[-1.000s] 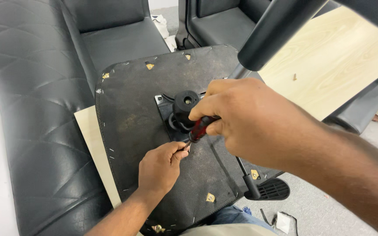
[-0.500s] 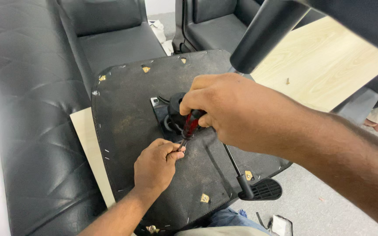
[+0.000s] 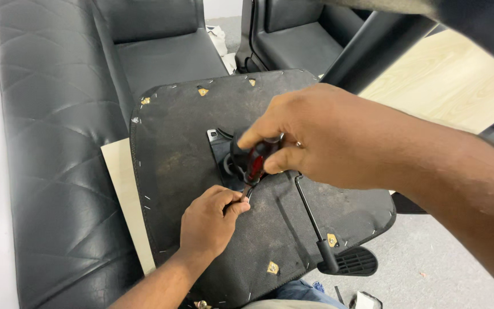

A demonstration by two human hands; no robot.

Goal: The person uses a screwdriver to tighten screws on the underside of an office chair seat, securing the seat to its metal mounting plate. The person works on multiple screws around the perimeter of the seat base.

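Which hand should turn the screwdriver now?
Right. The right hand already grips the screwdriver by its red handle; the left hand is pinching at the tip against the seat underside.

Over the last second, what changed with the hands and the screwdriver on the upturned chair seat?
Little changed. The right hand keeps its grip on the red-and-black screwdriver, and the left hand still pinches near its tip against the seat underside. Both hands, and the whole scene, sit slightly differently in the frame, which looks like head movement. The lever and black sofa stayed put.
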